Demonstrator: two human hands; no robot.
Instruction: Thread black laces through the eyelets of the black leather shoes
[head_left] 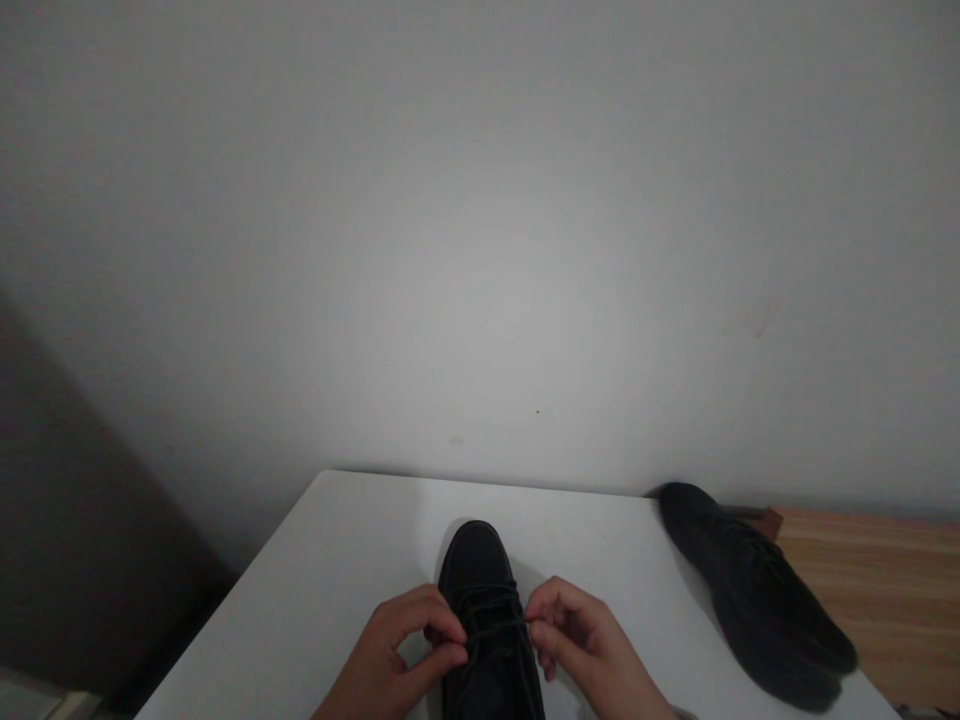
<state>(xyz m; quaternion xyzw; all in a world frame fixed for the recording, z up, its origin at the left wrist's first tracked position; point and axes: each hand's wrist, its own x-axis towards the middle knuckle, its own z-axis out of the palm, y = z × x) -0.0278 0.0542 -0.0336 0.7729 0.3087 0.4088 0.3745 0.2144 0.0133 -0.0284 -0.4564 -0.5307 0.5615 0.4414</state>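
A black lace-up shoe (475, 556) lies on the white table, its toe pointing toward the wall and its heel cut off by the lower edge of the view. Dark laces (495, 632) cross its upper. On the shoe's left side, my left hand (409, 650) pinches a lace between thumb and forefinger. My right hand (581, 640) does the same on the right side, its thumb and forefinger closed on the lace by the eyelets. Between both hands a stretch of lace runs across the shoe's tongue.
A second black shoe (750, 590) rests at the table's right edge, angled with its toe toward the wall. The white table (330, 560) meets a grey wall (480, 280). Beyond its right edge is a wood-grain surface (877, 580).
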